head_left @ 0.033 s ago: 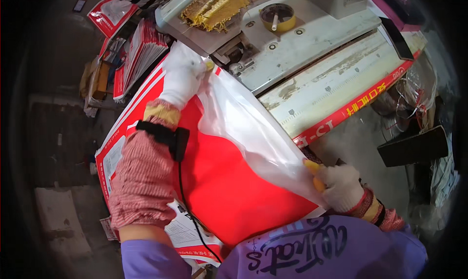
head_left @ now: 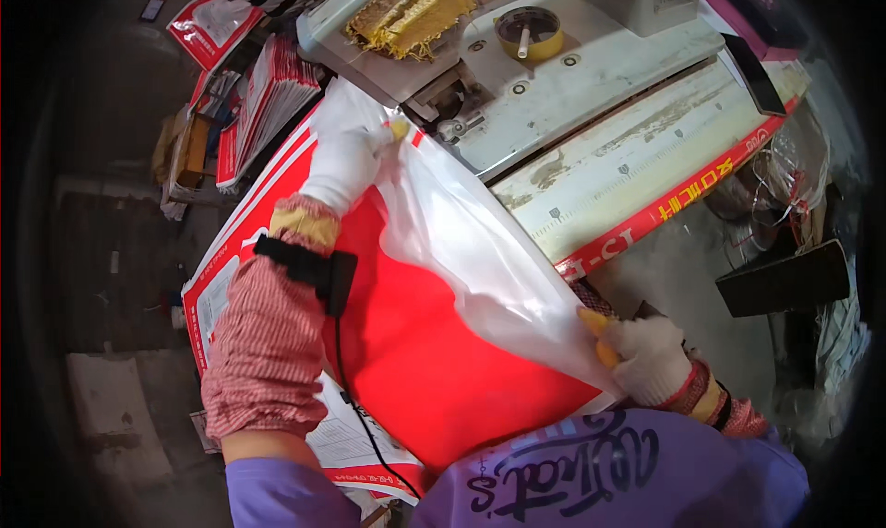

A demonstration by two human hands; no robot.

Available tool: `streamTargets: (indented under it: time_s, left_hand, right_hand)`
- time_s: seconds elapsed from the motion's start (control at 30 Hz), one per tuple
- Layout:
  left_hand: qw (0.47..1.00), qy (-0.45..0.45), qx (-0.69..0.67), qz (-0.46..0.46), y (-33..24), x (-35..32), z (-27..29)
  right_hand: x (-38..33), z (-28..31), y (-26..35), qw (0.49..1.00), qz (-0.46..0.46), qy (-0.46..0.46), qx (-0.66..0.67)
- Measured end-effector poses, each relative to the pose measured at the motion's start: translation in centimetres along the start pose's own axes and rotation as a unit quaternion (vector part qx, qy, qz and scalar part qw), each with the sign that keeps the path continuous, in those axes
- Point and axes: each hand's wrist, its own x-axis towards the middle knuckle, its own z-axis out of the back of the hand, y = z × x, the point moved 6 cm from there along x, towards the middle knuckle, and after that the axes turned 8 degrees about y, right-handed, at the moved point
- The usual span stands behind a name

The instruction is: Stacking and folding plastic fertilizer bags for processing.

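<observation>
A large red and white sack (head_left: 434, 343) lies spread in front of me, its white liner or inner side (head_left: 471, 233) showing along the edge beside the sewing machine (head_left: 591, 113). My left hand (head_left: 351, 159), in a white glove with yellow fingertips, is closed on the far end of that edge, close to the machine's working parts. At the near right corner my right hand (head_left: 646, 357), gloved alike, pinches the same edge between thumb and fingers. The edge runs fairly straight between the hands, while the film below it is wrinkled.
A yellow tin (head_left: 529, 34) with a white stick in it and a frayed yellow pad (head_left: 411, 16) sit on the machine. A dark phone-like slab (head_left: 752, 76) lies at its right. Stacked printed sacks (head_left: 268, 103) stand far left. A black cable (head_left: 346, 362) hangs from my left wrist strap.
Very little differs: my left forearm sits slightly further left. Both hands stay on the sack's edge.
</observation>
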Motion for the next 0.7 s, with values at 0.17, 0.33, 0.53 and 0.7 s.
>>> streamTargets:
  time_s: [0.17,0.33,0.53,0.7]
  left_hand:
    - [0.993,0.059,0.101,0.035,-0.5,1.8,0.1]
    - [0.982,0.052,0.099,0.151,7.6,5.2,0.1]
    - [0.968,-0.005,0.173,0.184,12.6,6.7,7.5]
    - [0.969,0.116,0.203,0.074,4.2,2.2,9.3]
  right_hand:
    - [0.2,-0.4,1.0,0.997,-0.02,0.041,-0.063]
    - [8.3,0.8,5.3,0.989,0.097,-0.074,-0.079]
    - [21.0,-1.0,7.9,0.903,0.233,-0.27,-0.238]
    - [24.4,2.9,10.6,0.962,0.152,-0.108,-0.197]
